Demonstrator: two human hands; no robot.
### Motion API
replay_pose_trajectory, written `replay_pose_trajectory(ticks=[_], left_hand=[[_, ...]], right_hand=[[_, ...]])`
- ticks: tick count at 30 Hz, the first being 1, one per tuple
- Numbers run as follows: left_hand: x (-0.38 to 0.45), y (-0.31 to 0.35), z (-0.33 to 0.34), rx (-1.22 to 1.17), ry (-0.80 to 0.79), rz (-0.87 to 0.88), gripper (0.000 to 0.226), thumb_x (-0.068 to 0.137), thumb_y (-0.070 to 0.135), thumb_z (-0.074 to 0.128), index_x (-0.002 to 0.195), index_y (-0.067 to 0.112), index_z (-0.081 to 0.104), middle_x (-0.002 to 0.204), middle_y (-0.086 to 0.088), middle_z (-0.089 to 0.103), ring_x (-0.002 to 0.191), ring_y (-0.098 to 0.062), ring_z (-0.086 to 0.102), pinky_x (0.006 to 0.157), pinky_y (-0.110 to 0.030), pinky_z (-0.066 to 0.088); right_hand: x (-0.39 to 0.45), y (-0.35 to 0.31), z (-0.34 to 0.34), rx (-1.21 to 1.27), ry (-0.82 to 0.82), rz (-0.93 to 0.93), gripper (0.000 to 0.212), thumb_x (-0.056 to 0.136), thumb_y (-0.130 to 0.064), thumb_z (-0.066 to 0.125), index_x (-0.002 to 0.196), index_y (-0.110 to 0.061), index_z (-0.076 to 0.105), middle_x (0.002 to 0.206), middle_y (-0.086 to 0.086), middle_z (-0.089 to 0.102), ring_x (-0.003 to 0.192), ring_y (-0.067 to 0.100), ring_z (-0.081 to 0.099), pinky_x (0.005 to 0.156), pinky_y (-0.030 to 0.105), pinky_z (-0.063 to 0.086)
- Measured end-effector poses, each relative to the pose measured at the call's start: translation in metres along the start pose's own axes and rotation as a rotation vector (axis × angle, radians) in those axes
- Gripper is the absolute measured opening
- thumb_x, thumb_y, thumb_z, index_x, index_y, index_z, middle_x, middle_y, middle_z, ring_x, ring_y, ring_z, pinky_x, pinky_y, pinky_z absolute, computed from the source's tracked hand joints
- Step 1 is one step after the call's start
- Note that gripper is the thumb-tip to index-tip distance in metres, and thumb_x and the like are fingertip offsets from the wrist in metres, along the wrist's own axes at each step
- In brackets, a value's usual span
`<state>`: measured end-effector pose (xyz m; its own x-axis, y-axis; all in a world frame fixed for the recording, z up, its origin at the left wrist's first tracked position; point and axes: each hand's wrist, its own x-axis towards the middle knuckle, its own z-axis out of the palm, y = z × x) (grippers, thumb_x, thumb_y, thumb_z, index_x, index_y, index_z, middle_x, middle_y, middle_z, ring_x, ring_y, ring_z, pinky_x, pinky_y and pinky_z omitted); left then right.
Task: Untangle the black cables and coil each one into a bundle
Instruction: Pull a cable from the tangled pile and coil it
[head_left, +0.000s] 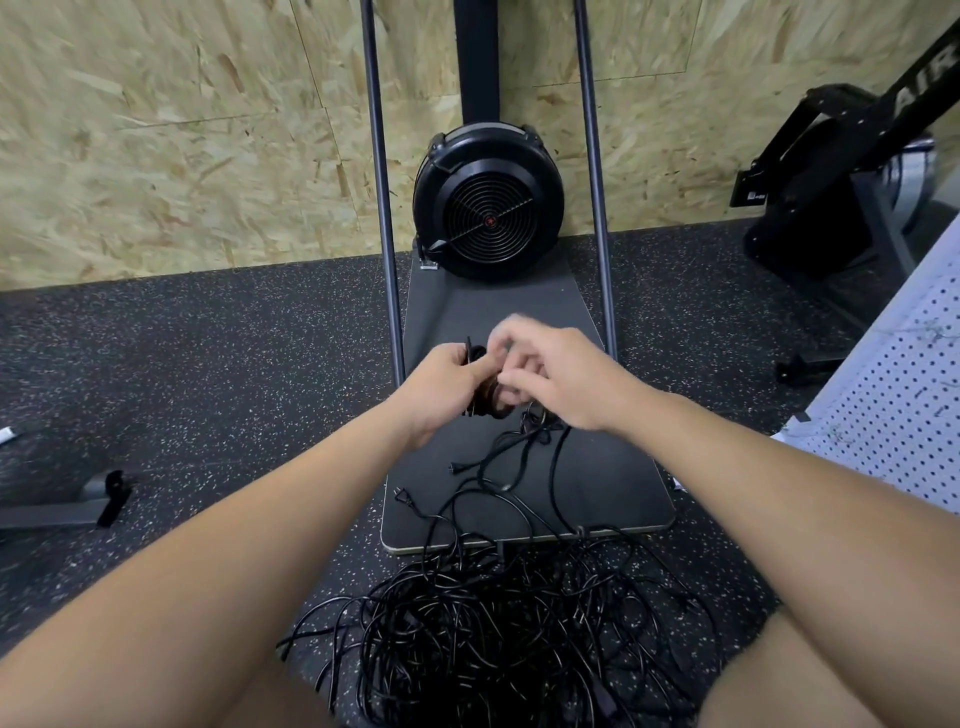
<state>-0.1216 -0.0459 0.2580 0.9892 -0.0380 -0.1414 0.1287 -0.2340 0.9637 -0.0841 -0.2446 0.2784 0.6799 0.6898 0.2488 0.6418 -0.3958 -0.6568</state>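
A big tangle of black cables (498, 629) lies on the floor between my knees, spilling onto the near edge of a black platform (613, 483). My left hand (441, 387) grips a small coiled bundle of black cable (480, 400) held up over the platform. My right hand (556, 371) is right beside it, its curled fingers pinching cable at the bundle; the hand is blurred. Loose cable ends (498, 457) hang from the bundle down to the platform, and a plug (402, 498) lies at the platform's left edge.
A black fan housing (488, 205) stands at the platform's far end between two upright metal poles (382, 182). An OSB wall is behind it. Black gym equipment (841, 171) stands at right, a white perforated panel (904, 415) at the right edge, a grey machine foot (88, 501) at left.
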Motion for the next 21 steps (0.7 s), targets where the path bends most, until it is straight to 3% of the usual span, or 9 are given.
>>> replay_pose_trajectory(ticks=[2,4,6,9,11,14,17,19,21], left_hand=[[-0.002,0.004,0.007,-0.087,-0.104,-0.051,0.068,0.115,0.053,0.047,0.111,-0.009,0.075,0.097,-0.020,0.081,0.081,-0.025,0.074,0.084,-0.035,0.063],[-0.002,0.005,0.011,-0.104,-0.163,-0.063,0.069,0.113,0.060,0.044,0.110,-0.001,0.076,0.083,-0.014,0.072,0.073,-0.022,0.063,0.080,-0.030,0.055],[-0.001,0.003,0.012,-0.128,-0.195,-0.037,0.058,0.110,0.060,0.054,0.104,0.006,0.075,0.073,-0.008,0.057,0.068,-0.018,0.049,0.074,-0.028,0.044],[0.003,-0.002,0.010,-0.160,-0.200,-0.011,0.041,0.108,0.048,0.066,0.102,0.007,0.063,0.070,-0.002,0.048,0.066,-0.017,0.043,0.072,-0.031,0.038],[0.003,-0.003,0.008,-0.160,-0.192,-0.006,0.035,0.109,0.041,0.066,0.097,0.009,0.060,0.072,-0.004,0.053,0.067,-0.018,0.047,0.074,-0.033,0.040],[0.003,-0.005,0.003,-0.126,-0.187,-0.004,0.035,0.112,0.035,0.063,0.082,0.017,0.061,0.074,-0.005,0.056,0.068,-0.019,0.050,0.074,-0.030,0.043],[0.006,-0.010,-0.002,-0.130,-0.128,-0.025,0.039,0.113,0.034,0.060,0.076,0.021,0.058,0.071,-0.003,0.052,0.065,-0.018,0.048,0.067,-0.027,0.042],[0.009,-0.011,-0.004,-0.221,-0.073,-0.029,0.036,0.113,0.030,0.060,0.080,0.018,0.062,0.074,-0.005,0.057,0.065,-0.019,0.051,0.072,-0.032,0.045],[0.012,-0.009,-0.004,-0.317,0.013,-0.040,0.031,0.114,0.023,0.059,0.086,0.011,0.066,0.078,-0.008,0.066,0.067,-0.020,0.058,0.074,-0.032,0.052]], right_hand=[[0.000,-0.003,-0.004,0.039,0.123,0.049,0.039,0.100,-0.021,0.080,0.119,-0.026,0.046,0.086,-0.002,0.074,0.068,0.015,0.074,0.072,0.040,0.061],[-0.001,-0.001,-0.009,0.061,0.178,0.119,0.049,0.094,-0.028,0.087,0.116,-0.027,0.043,0.086,0.001,0.072,0.064,0.018,0.074,0.070,0.043,0.061],[-0.003,0.006,-0.011,0.087,0.193,0.178,0.046,0.094,-0.033,0.086,0.115,-0.025,0.045,0.088,0.002,0.073,0.066,0.017,0.075,0.072,0.046,0.062],[-0.005,0.016,-0.009,0.120,0.178,0.240,0.041,0.096,-0.040,0.082,0.117,-0.024,0.051,0.098,-0.002,0.074,0.069,0.007,0.071,0.074,0.038,0.061],[-0.006,0.021,-0.006,0.129,0.121,0.275,0.039,0.098,-0.045,0.078,0.122,-0.026,0.054,0.107,-0.007,0.072,0.077,0.003,0.069,0.080,0.034,0.062],[-0.005,0.029,-0.003,0.163,0.012,0.320,0.037,0.103,-0.042,0.071,0.133,-0.029,0.053,0.122,-0.010,0.069,0.103,0.006,0.073,0.100,0.042,0.061],[-0.004,0.032,-0.004,0.186,-0.091,0.379,0.045,0.104,-0.047,0.069,0.141,-0.030,0.050,0.132,-0.009,0.069,0.115,0.008,0.072,0.106,0.044,0.058],[-0.004,0.031,-0.002,0.075,-0.186,0.404,0.044,0.105,-0.053,0.063,0.140,-0.030,0.049,0.125,-0.011,0.071,0.111,0.006,0.070,0.100,0.039,0.056],[-0.006,0.029,0.000,-0.101,-0.286,0.377,0.032,0.111,-0.052,0.054,0.120,-0.023,0.059,0.101,-0.013,0.076,0.091,0.005,0.069,0.084,0.035,0.052]])
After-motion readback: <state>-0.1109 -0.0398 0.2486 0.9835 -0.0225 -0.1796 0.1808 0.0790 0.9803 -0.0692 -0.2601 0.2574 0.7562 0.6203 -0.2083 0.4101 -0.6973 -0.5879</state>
